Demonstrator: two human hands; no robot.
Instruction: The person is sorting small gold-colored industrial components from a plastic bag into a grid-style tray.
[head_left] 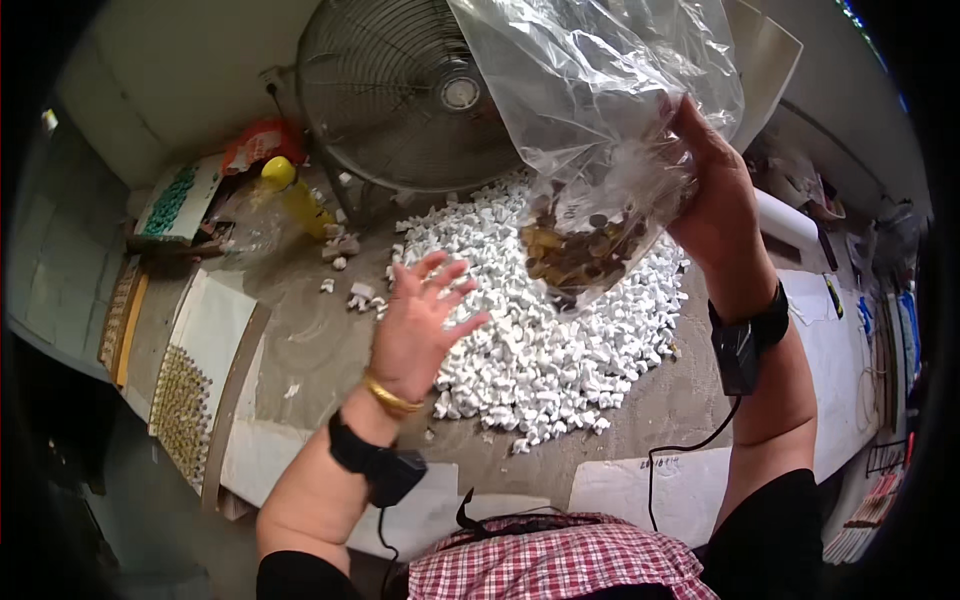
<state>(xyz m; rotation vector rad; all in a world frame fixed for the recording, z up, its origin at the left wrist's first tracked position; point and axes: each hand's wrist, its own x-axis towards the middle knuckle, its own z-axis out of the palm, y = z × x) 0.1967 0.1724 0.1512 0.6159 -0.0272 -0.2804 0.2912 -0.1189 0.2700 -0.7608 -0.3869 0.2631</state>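
Observation:
My right hand grips a clear plastic bag by its side and holds it up over the table. In the bag's low corner lie many small brown and yellowish pieces; their kind is too small to tell. Below and around it spreads a wide heap of small white pieces with knobbly shapes. To the left of the bag, over the heap's left edge, my left hand hovers with its fingers spread and nothing in it.
A large wire-caged fan stands behind the heap. At the left are a yellow bottle, a box of green pieces and a board with rows of small yellowish pieces. A white roll lies right of my right wrist.

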